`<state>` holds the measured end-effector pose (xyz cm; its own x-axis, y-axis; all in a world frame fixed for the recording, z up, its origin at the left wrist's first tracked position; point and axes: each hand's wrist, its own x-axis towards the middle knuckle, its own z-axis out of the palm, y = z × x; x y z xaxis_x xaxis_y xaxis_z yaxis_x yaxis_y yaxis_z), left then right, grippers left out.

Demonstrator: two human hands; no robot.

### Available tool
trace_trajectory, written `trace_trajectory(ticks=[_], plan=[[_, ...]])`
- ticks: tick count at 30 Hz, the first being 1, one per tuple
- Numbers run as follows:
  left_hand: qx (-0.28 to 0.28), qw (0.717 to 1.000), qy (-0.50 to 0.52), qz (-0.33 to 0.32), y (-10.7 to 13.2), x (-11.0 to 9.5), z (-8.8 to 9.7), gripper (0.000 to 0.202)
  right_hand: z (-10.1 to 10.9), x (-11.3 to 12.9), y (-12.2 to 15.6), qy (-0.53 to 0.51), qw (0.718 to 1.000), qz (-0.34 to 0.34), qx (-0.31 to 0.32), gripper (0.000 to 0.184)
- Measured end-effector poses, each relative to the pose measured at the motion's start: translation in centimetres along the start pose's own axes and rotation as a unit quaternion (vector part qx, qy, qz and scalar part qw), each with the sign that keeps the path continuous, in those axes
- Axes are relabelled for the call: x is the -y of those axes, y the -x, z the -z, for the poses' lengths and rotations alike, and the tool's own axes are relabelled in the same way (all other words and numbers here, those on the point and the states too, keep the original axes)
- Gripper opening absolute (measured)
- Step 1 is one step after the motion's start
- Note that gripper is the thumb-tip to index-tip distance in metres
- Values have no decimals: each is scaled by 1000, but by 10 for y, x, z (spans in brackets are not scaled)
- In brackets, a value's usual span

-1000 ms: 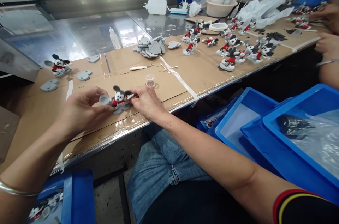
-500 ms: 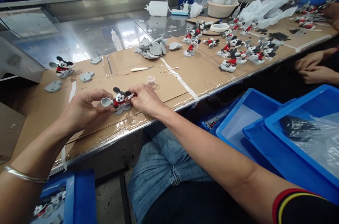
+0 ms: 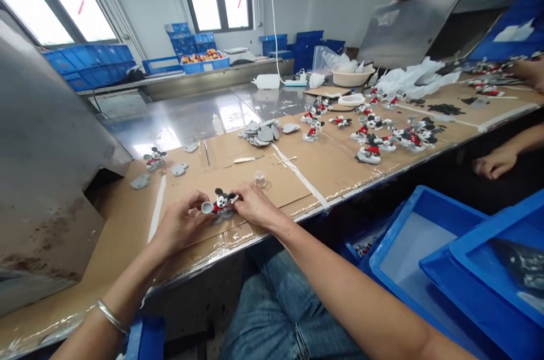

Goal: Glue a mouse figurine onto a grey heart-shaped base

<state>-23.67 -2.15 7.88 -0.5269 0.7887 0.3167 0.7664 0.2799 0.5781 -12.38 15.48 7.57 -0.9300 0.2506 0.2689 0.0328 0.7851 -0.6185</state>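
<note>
A small Mickey Mouse figurine (image 3: 220, 202) in a red top, with round black ears and a grey cup-like part at one side, stands upright near the table's front edge. My left hand (image 3: 182, 223) is closed on it from the left, fingers behind the grey part. From the other side, my right hand (image 3: 256, 205) pinches at its outstretched white hand; whether something thin is also between those fingertips is hidden. Just behind my right hand sits a small clear cup (image 3: 259, 180). A white-handled knife (image 3: 248, 160) and cotton swabs (image 3: 284, 160) lie farther back.
Grey heart-shaped bases (image 3: 264, 133) are piled mid-table. Several more figurines (image 3: 369, 147) stand to the right. Another figurine (image 3: 154, 158) stands at left by a metal panel (image 3: 46, 178). Blue bins (image 3: 419, 246) are below the edge at right. A co-worker's hand (image 3: 495, 162) is far right.
The camera view has tilted up, so the windows and wall now show and the table sits lower. My hands keep their hold on the figurine. The co-worker's hands at right have shifted.
</note>
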Motion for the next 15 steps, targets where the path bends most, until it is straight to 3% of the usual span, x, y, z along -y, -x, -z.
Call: trace_trajectory(ticks=[10, 15], plan=[[17, 998, 46, -30, -2, 4, -5, 13, -1, 0, -3, 9, 999, -24, 24, 19], [8, 999, 38, -29, 0, 7, -8, 12, -3, -1, 0, 2, 999, -32, 5, 23]])
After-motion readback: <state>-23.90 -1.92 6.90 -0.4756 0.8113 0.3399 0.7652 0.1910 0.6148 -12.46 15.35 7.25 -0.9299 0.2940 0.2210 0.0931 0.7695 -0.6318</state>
